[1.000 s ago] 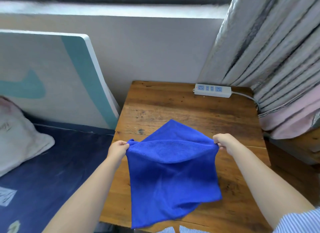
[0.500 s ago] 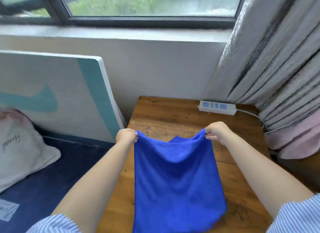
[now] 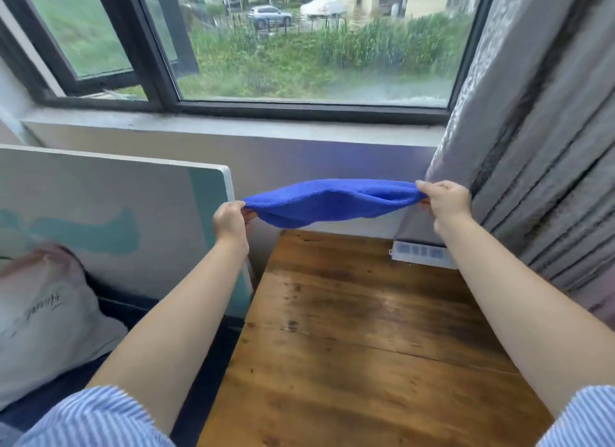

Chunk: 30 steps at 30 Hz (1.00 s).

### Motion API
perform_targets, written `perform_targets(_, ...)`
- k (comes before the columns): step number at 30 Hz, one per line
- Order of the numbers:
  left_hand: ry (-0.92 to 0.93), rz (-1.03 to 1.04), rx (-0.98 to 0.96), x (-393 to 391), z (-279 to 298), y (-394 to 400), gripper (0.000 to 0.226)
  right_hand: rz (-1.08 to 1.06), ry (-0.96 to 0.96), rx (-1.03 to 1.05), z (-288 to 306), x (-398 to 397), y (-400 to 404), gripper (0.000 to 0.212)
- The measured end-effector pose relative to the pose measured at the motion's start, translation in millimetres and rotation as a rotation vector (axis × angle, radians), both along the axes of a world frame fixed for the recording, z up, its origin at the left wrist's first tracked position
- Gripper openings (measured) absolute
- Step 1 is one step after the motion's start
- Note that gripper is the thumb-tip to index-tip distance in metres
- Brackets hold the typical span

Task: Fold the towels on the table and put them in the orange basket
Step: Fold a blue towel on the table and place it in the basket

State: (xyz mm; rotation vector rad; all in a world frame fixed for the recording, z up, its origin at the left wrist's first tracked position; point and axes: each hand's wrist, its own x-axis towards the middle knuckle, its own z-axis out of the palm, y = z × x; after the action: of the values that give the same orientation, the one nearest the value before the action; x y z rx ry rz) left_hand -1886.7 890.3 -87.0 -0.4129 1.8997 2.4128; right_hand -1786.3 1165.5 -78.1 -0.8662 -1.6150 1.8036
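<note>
Fingers of the left hand (image 3: 230, 221) and right hand (image 3: 444, 203) pinch opposite ends of the blue towel (image 3: 332, 202), stretched in mid-frame above the far edge of the table (image 3: 359, 330), so folding looks barely begun, with no orange basket in view

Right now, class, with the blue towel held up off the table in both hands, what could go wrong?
1. The blue towel is pinched only at its ends by the left hand and right hand; a slipping grip could drop it.
2. It hangs near the curtain and could brush it.
3. No orange basket shows.
</note>
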Motion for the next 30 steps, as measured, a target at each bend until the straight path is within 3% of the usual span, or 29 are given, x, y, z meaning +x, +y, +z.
perform_targets(4, -0.167, -0.191, -0.302, 15, -48, -16, 0.032, -0.027, -0.253, -0.006, -54, 38, 0, 0.037)
perform_targets(7, -0.338, -0.466, -0.669, 36, -93, -30, 0.029, 0.013, -0.502, 0.018, -107, 76, -7, 0.034)
perform_targets(10, -0.424, -0.867, -1.093, 62, -131, -44, 0.031, 0.238, -0.854, 0.286, -153, 108, -17, 0.032)
perform_targets(13, -0.474, -1.187, -1.329, 83, -155, -50, 0.029, 0.455, -1.117, 0.459, -173, 127, -32, 0.028)
perform_targets(17, -0.432, -1.225, -1.505, 96, -171, -54, 0.012, 0.537, -1.21, 0.571, -191, 142, -41, 0.039)
perform_targets(20, -0.483, -1.28, -1.593, 109, -191, -67, 0.023, 0.647, -1.339, 0.641, -204, 161, -47, 0.046)
perform_targets(26, -0.536, -1.39, -1.633, 147, -233, -96, 0.037, 0.787, -1.435, 0.588, -234, 216, -65, 0.046)
perform_targets(30, -0.566, -1.486, -1.642, 164, -250, -111, 0.026, 0.886, -1.533, 0.536, -254, 241, -80, 0.046)
